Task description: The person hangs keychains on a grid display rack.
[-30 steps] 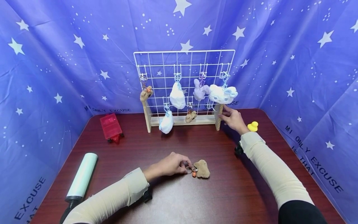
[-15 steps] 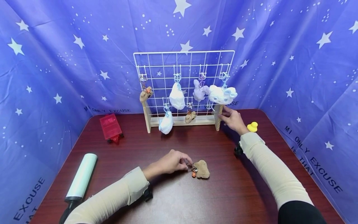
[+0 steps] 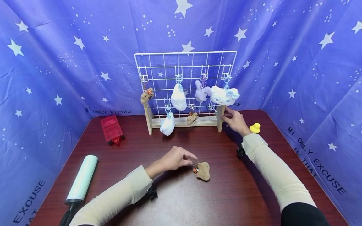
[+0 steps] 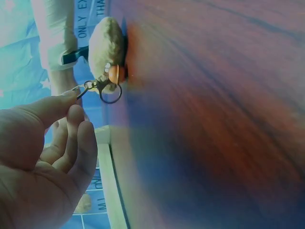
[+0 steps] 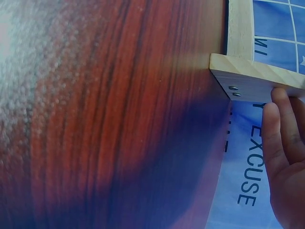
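Observation:
My left hand [image 3: 176, 158] pinches the metal ring end of a brown plush keychain [image 3: 203, 171] between thumb and fingertips, low over the table. In the left wrist view the furry plush [image 4: 106, 45] hangs with an orange charm [image 4: 115, 74] and a dark split ring [image 4: 112, 95]. My right hand [image 3: 236, 121] touches the right wooden leg [image 3: 221, 119] of a white wire grid rack [image 3: 185, 59]. Its fingers lie fairly straight against the outer face of that leg in the right wrist view. Several plush keychains, such as a white one [image 3: 178, 98], hang on the rack's hooks.
A red plastic box [image 3: 111, 128] lies at the left of the dark wooden table [image 3: 226, 194], with a mint-green hand pump [image 3: 82, 179] nearer. A yellow rubber duck [image 3: 255, 128] stands beyond my right forearm. Blue starry curtain encloses the back and sides.
My left hand has shifted slightly up and forward. It pinches the ring end higher, and the brown keychain has turned a little with it. The right hand stays at the rack leg.

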Action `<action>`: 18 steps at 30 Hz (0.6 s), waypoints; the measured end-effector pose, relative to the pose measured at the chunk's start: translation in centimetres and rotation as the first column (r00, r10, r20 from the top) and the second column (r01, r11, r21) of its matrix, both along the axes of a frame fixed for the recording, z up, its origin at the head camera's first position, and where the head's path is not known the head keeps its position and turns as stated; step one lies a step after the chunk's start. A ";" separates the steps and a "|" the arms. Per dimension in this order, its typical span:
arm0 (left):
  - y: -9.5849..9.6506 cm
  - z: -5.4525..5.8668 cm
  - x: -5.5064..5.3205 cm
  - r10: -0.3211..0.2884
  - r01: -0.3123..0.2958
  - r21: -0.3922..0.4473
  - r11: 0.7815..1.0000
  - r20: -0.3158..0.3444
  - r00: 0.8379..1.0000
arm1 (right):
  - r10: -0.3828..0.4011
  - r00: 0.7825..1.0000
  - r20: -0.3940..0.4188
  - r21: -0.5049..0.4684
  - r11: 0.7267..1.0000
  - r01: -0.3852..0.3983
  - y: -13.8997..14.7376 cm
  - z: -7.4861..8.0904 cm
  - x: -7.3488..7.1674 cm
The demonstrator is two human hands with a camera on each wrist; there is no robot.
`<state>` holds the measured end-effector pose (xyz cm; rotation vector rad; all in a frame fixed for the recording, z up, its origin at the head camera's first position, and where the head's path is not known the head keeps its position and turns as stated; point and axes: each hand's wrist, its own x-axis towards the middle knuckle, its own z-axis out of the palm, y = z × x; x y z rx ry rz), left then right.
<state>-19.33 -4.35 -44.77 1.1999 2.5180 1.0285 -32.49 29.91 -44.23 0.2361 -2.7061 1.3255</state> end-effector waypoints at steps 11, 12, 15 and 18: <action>0.6 0.8 -0.8 0.029 -0.029 0.034 0.999 0.019 0.999 | 0.002 1.000 -0.012 0.010 1.000 -0.002 -0.1 0.2 0.2; 0.7 0.8 -0.9 0.031 -0.032 0.034 0.999 0.019 0.999 | 0.002 1.000 -0.011 0.007 1.000 -0.002 -0.1 0.2 0.2; 0.9 1.1 -1.1 0.039 -0.039 0.035 0.999 0.019 0.999 | 0.005 1.000 -0.008 0.001 1.000 -0.004 -0.1 0.3 0.3; 1.3 1.4 -1.4 0.045 -0.046 0.034 0.998 0.020 0.999 | 0.006 1.000 -0.002 -0.002 1.000 -0.006 -0.1 0.3 0.3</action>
